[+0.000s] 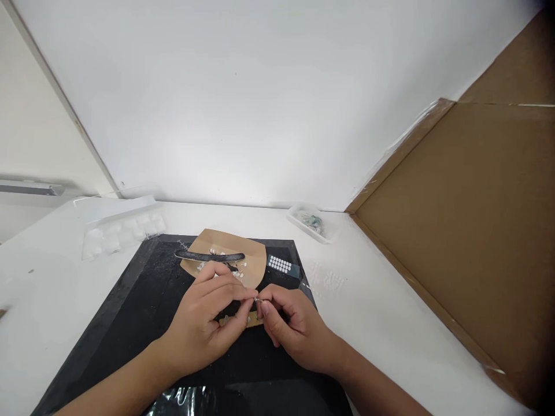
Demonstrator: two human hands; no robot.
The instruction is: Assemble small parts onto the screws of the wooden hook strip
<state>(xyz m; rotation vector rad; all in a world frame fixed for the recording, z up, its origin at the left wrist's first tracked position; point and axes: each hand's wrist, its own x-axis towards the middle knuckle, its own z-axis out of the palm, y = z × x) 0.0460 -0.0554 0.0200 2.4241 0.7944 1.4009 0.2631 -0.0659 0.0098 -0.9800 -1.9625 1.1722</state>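
Both your hands meet over black mat (pixel 130 312), near its middle. Left hand (pixel 203 323) fingers pinched narrow, tips touching tiny metal piece (pixel 257 300). Right hand (pixel 290 329) thumb and forefinger pinched on same piece from other side; piece too small to tell more. Tan strip (pixel 251 319) lies on mat just under fingertips. Brown paper (pixel 251 257) at mat's far edge carries dark tool (pixel 208 256) and white beads (pixel 240 274). Dotted card (pixel 280 264) at mat's far right corner.
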